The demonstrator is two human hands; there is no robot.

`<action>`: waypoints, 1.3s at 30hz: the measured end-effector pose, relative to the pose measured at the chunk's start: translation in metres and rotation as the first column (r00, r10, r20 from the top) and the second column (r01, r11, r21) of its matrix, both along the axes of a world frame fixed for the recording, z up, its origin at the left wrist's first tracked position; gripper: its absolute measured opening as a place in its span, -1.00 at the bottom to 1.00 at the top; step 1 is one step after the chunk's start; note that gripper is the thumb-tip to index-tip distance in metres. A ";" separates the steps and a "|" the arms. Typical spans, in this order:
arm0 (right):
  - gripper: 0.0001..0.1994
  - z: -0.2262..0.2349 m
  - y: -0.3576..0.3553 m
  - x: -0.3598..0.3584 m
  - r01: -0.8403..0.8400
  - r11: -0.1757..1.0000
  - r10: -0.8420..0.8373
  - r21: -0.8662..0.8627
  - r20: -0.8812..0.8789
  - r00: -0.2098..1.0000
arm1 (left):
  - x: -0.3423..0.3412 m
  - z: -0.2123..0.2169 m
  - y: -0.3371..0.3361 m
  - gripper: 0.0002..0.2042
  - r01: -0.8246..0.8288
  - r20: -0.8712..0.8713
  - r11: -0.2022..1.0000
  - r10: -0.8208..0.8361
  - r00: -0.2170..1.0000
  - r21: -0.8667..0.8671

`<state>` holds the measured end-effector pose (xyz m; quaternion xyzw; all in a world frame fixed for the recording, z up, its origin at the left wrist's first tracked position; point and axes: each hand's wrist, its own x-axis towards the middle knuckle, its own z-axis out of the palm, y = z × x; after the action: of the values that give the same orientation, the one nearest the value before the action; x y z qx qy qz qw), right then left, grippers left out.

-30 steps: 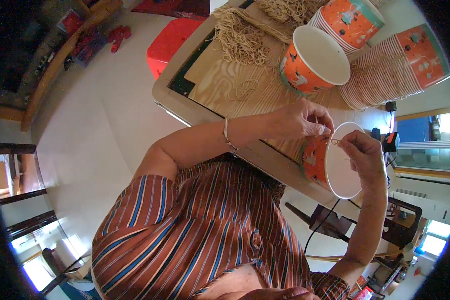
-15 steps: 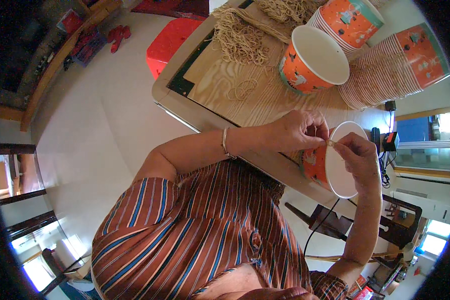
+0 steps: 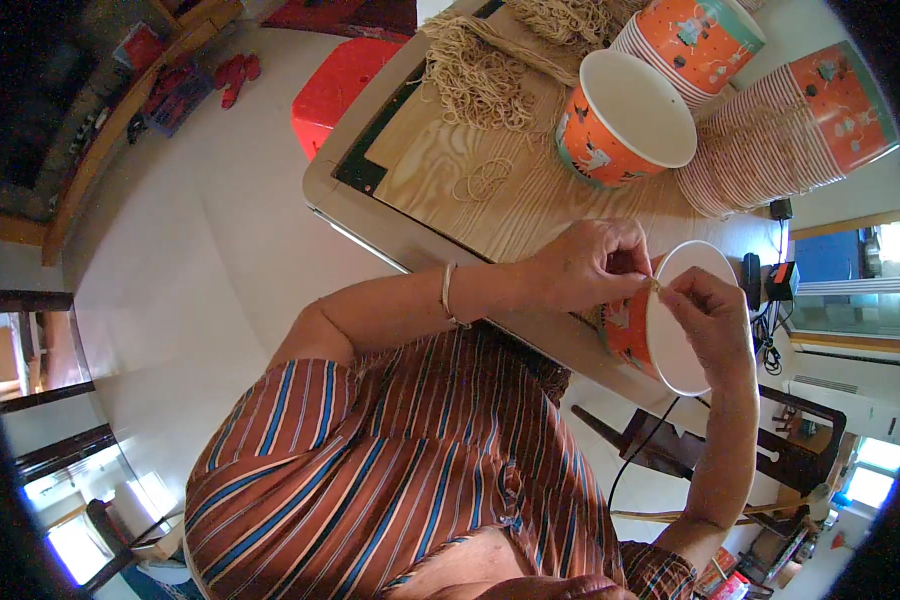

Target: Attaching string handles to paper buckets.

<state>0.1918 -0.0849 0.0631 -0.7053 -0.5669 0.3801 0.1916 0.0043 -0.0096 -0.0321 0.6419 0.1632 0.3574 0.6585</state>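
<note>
1. A short piece of tan twine (image 3: 655, 286) is between the hands, in front of the rim of an orange paper tub (image 3: 626, 328). The twine looks light, soft and limp, best pinched close to its small loop or knot.
2. The tub, white inside, is just beneath the fingertips, near the edge of the wooden surface (image 3: 440, 190). It is probably light and stiff but easily dented; the rim seems the sturdiest place to take hold. Whether it stands upright or tilts is unclear.
3. The left hand (image 3: 592, 264), bracelet (image 3: 447, 293) at the wrist, pinches the twine between thumb and forefinger, its other fingers curled.
4. The right hand (image 3: 708, 312) meets it from the other side in a similar close pinch, in front of the tub's opening. Whether either hand touches the tub cannot be told.
5. Beyond the left hand are a loose twine coil (image 3: 485, 180), a tangled twine heap (image 3: 478, 75) and a second tub (image 3: 638, 112).
6. Beyond both hands lies a long nested tub stack (image 3: 770, 140).
</note>
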 end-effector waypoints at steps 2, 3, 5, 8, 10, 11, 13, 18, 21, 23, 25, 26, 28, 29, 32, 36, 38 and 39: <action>-0.89 0.004 0.000 0.000 0.023 0.993 -0.027 0.120 0.037 0.999 | 0.004 -0.011 -0.007 -0.86 -0.085 -0.003 0.988 0.086 0.996 0.130; -0.89 0.005 0.000 -0.001 0.019 0.993 -0.023 0.120 0.035 0.999 | 0.005 -0.018 -0.010 -0.85 -0.171 0.004 0.951 0.176 0.984 0.258; -0.90 0.008 -0.001 -0.006 0.167 0.986 -0.167 -0.007 -0.038 0.985 | 0.005 -0.030 -0.017 -0.84 -0.215 0.008 0.951 0.219 0.976 0.222; -0.91 0.009 -0.001 -0.010 0.172 0.985 -0.170 0.015 -0.073 0.983 | 0.006 -0.031 -0.019 -0.84 -0.197 -0.005 0.969 0.200 0.980 0.152; -0.92 0.003 -0.001 -0.007 0.135 0.989 -0.131 0.054 -0.074 0.989 | 0.006 -0.029 -0.019 -0.85 -0.156 -0.027 0.980 0.161 0.987 0.123; -0.92 0.001 0.000 -0.006 0.098 0.991 -0.092 0.090 -0.071 0.993 | 0.007 -0.028 -0.021 -0.85 -0.147 0.004 0.987 0.147 0.989 0.060; -0.92 0.001 -0.001 -0.006 0.099 0.990 -0.092 0.096 -0.077 0.993 | 0.006 -0.020 -0.022 -0.85 -0.131 0.034 0.991 0.131 0.991 -0.005; -0.92 0.003 -0.002 -0.008 0.109 0.991 -0.104 0.080 -0.071 0.992 | 0.004 -0.011 -0.020 -0.84 -0.199 0.040 0.957 0.195 0.980 0.211; -0.92 0.003 -0.002 -0.011 0.155 0.988 -0.153 0.029 -0.044 0.987 | 0.001 -0.006 -0.020 -0.82 -0.140 -0.021 0.961 0.149 0.989 0.241; -0.92 0.002 -0.003 -0.012 0.150 0.985 -0.143 0.088 -0.080 0.986 | 0.004 -0.012 -0.019 -0.82 -0.159 0.006 0.944 0.164 0.986 0.290; -0.92 0.002 -0.003 -0.013 0.161 0.983 -0.151 0.089 -0.115 0.982 | 0.006 -0.013 -0.018 -0.82 -0.179 0.034 0.924 0.179 0.983 0.337; -0.91 0.002 -0.003 -0.013 0.173 0.981 -0.158 0.089 -0.150 0.976 | 0.006 -0.012 -0.017 -0.83 -0.168 0.026 0.930 0.169 0.985 0.327; -0.91 0.004 -0.003 -0.013 0.186 0.980 -0.176 0.070 -0.133 0.975 | 0.006 -0.011 -0.017 -0.85 -0.156 0.017 0.935 0.159 0.987 0.317; -0.91 0.006 -0.003 -0.013 0.200 0.979 -0.193 0.050 -0.116 0.974 | 0.006 -0.012 -0.017 -0.86 -0.145 0.007 0.941 0.150 0.989 0.306; -0.91 0.007 -0.003 -0.013 0.203 0.979 -0.197 0.038 -0.122 0.973 | 0.005 -0.013 -0.017 -0.87 -0.134 -0.001 0.953 0.140 0.990 0.271; -0.91 0.014 -0.004 -0.017 0.165 0.985 -0.162 0.053 -0.068 0.985 | 0.005 -0.012 -0.019 -0.88 -0.144 0.010 0.959 0.146 0.989 0.244; -0.90 0.018 -0.006 -0.023 0.127 0.991 -0.125 0.046 -0.046 0.991 | 0.011 -0.020 -0.022 -0.88 -0.201 0.064 0.940 0.191 0.980 0.275; -0.90 0.017 -0.007 -0.026 0.127 0.991 -0.125 0.045 -0.046 0.991 | 0.013 -0.021 -0.024 -0.89 -0.254 0.119 0.919 0.228 0.966 0.302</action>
<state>0.1663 -0.0922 0.0803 -0.7267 -0.5257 0.3687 0.2441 0.0170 -0.0332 -0.0529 0.6984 0.1550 0.4829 0.5049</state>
